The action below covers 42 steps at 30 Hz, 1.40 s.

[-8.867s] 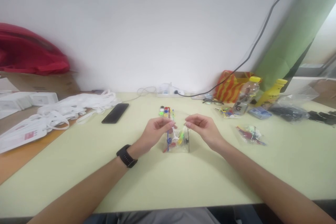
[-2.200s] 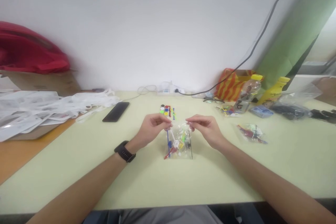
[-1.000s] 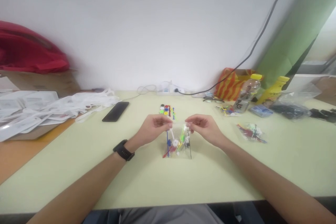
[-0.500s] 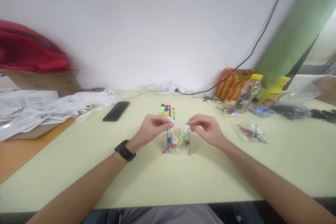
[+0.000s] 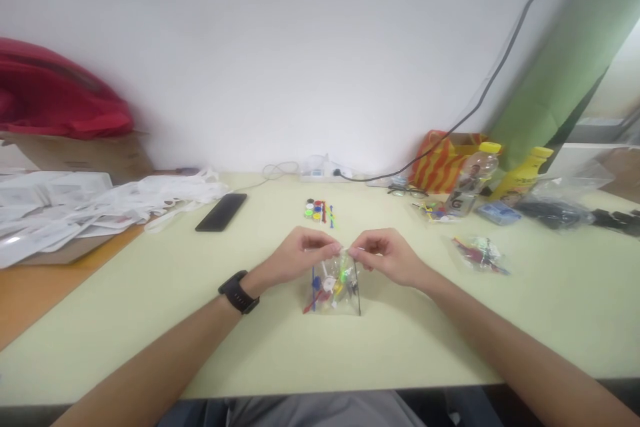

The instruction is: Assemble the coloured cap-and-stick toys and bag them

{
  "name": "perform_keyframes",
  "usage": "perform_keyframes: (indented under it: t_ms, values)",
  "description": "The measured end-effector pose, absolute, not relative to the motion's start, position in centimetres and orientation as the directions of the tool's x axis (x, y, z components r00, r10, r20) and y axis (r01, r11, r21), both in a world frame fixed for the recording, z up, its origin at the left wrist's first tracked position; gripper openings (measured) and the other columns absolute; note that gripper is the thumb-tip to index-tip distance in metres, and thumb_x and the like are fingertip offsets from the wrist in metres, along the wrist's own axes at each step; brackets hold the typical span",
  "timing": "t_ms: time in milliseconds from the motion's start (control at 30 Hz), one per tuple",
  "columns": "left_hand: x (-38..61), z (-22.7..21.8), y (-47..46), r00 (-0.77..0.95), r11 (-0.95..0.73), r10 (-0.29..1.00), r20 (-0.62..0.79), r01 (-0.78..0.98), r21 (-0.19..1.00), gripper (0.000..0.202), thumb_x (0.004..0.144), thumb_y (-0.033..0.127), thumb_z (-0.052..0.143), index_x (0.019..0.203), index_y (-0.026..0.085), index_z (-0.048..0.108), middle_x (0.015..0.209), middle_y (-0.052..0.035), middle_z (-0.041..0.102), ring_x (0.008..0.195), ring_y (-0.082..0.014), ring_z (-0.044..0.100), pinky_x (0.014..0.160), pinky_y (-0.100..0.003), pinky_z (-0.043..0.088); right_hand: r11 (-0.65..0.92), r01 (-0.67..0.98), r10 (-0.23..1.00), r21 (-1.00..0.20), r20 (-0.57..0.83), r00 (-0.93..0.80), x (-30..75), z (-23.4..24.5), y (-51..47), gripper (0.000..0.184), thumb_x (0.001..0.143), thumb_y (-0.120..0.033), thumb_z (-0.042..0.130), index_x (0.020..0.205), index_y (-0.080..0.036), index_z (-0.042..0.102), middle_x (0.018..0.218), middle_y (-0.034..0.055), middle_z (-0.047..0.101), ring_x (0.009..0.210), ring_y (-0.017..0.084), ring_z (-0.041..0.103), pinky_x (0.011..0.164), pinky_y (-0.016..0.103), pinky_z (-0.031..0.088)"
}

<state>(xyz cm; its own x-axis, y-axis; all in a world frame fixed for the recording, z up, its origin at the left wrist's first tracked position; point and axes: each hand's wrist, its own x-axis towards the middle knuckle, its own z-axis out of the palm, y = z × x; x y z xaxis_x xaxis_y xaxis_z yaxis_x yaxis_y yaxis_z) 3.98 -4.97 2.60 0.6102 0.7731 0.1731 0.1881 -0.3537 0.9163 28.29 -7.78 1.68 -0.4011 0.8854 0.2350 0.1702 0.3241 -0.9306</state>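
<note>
A clear plastic bag point(image 5: 330, 303) hangs upright between my hands over the table. Inside it are small coloured plastic pieces: blue and black rods, a white round piece, and red, yellow and green parts. My left hand point(image 5: 305, 255) pinches the top edge of the bag between thumb and fingers, and a black watch point(image 5: 240, 291) is on that wrist. Close beside it, my right hand point(image 5: 383, 257) pinches the same edge, the fingertips of both hands nearly touching. Beyond the bag, several coloured discs and sticks point(image 5: 320, 211) lie in a small group on the table.
A black phone point(image 5: 221, 212) lies to the left, near a heap of white straps and boxes point(image 5: 100, 203). To the right are another bag of parts point(image 5: 481, 255), a clear bottle point(image 5: 473, 177), a yellow bottle point(image 5: 523, 177) and a striped bag point(image 5: 433, 163). Glasses point(image 5: 407, 191) lie behind.
Both hands have come closer together along the bag's top edge and moved slightly towards me. The bag has come nearer with them.
</note>
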Motion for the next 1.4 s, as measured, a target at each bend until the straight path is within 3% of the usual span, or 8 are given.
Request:
perform_keyframes:
  t_ms: [233,500,633,867,1133,1400]
  values:
    - [4.1,2.4,-5.1,0.630,-0.385,0.760,0.159,0.239,0.891,0.029,0.095,0.042,0.071,0.093,0.016,0.082,0.092,-0.0067,0.080,0.084,-0.0191,0.070,0.079,-0.028,0.054,0.334,0.192,0.870,-0.923,0.224,-0.440,28.2,1.5,-7.9,0.028,0.091,-0.042,0.074,0.092,-0.015,0.076,0.077,0.0045,0.070,0.064,0.014,0.057,0.061,0.027,0.048]
    - [4.1,2.4,-5.2,0.622,-0.387,0.769,0.150,0.266,0.883,0.028,0.089,0.044,0.077,0.097,0.017,0.083,0.094,-0.0068,0.081,0.085,-0.0199,0.072,0.078,-0.027,0.055,0.291,0.231,0.858,-0.928,0.147,-0.493,28.3,1.6,-8.0,0.033,0.094,-0.047,0.069,0.093,-0.015,0.075,0.072,0.0030,0.067,0.061,0.014,0.057,0.057,0.026,0.045]
    - [3.9,2.4,-5.0,0.629,-0.374,0.769,0.118,0.292,0.880,0.029,0.089,0.044,0.076,0.095,0.017,0.082,0.091,-0.0062,0.080,0.082,-0.0179,0.070,0.076,-0.026,0.054,0.310,0.266,0.851,-0.912,0.142,-0.505,28.3,1.5,-7.9,0.035,0.095,-0.047,0.067,0.083,-0.015,0.072,0.064,0.0006,0.060,0.058,0.012,0.053,0.056,0.025,0.042]
    - [3.6,2.2,-4.7,0.683,-0.317,0.731,-0.019,0.363,0.876,0.040,0.088,0.053,0.075,0.079,0.014,0.075,0.071,-0.0039,0.070,0.065,-0.0135,0.058,0.058,-0.023,0.044,0.399,0.384,0.839,-0.833,0.163,-0.519,28.7,1.7,-7.8,0.026,0.090,-0.031,0.067,0.069,-0.015,0.066,0.065,-0.0003,0.060,0.061,0.012,0.050,0.058,0.024,0.039]
    - [3.6,1.9,-4.5,0.718,-0.318,0.695,-0.017,0.329,0.889,0.040,0.089,0.053,0.073,0.081,0.014,0.077,0.072,-0.0053,0.071,0.065,-0.0144,0.060,0.059,-0.024,0.045,0.312,0.281,0.819,-0.907,0.107,-0.564,28.4,1.4,-7.8,0.045,0.087,-0.058,0.074,0.073,-0.016,0.066,0.062,-0.0023,0.056,0.057,0.011,0.045,0.053,0.024,0.037]
    - [2.8,2.1,-3.4,0.660,-0.346,0.751,-0.001,0.395,0.851,0.044,0.084,0.055,0.077,0.071,0.013,0.073,0.062,-0.0014,0.063,0.057,-0.0105,0.050,0.053,-0.022,0.037,0.250,0.370,0.838,-0.895,0.008,-0.546,29.0,2.0,-7.7,0.048,0.091,-0.063,0.066,0.075,-0.018,0.060,0.061,-0.0014,0.062,0.048,0.010,0.050,0.047,0.023,0.038]
